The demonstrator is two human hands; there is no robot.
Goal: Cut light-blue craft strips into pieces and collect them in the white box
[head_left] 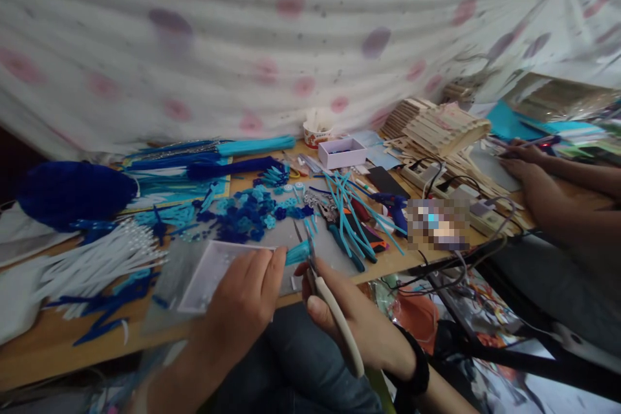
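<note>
My left hand [247,288] is closed on a small bundle of light-blue pipe cleaners [298,252], whose ends stick out to the right. My right hand [347,307] grips a pair of scissors [334,317] with cream handles. Their blades are parted and point up and away, right by the ends of the bundle; whether they touch it I cannot tell. Under my left wrist lies a shallow white tray [201,272]. Just beyond the hands are piled dark and light blue flower pieces [247,213]. Loose light-blue pipe cleaners [347,207] lie over pliers [342,242].
White stems with pearly tips [107,259] spread at left, near a dark blue ball of material [77,194]. A lilac box [343,154] and a paper cup [317,132] stand behind. A glue gun [392,207] and power strips [451,194] lie right; another person's hands [524,162] work beyond.
</note>
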